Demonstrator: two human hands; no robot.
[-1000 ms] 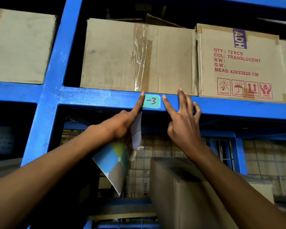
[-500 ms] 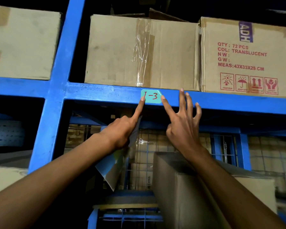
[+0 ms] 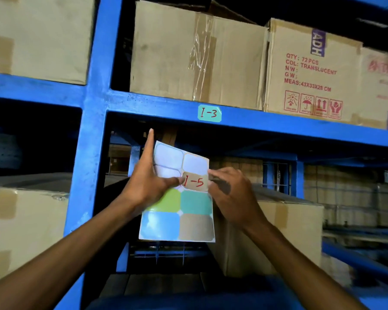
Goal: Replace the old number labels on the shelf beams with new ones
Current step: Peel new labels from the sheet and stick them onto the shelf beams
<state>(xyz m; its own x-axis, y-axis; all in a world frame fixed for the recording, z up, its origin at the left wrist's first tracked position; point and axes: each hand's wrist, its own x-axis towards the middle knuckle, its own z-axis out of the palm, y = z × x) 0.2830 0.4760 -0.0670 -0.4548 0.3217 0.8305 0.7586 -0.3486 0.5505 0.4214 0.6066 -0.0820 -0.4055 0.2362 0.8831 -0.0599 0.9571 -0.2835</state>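
1. Dim overall; the bays behind the blue shelf beam (image 3: pixel 278 128) and the space above the boxes fall to near black.
2. Light comes from the front; it catches the cardboard box (image 3: pixel 188 54) faces, and its clear tape (image 3: pixel 202 52) glints.
3. Straight beams bow toward the edges; wide-angle distortion.
4. The lower right corner smears with motion blur; the centre stays fairly sharp.

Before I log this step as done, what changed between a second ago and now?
Both hands came down off the beam. The left hand raised the sticker sheet into full view, and the right hand now pinches the tan I-5 label at its edge, apparently to peel it. The teal I-3 label stays stuck on the beam, now fully uncovered; the boxes have not moved.
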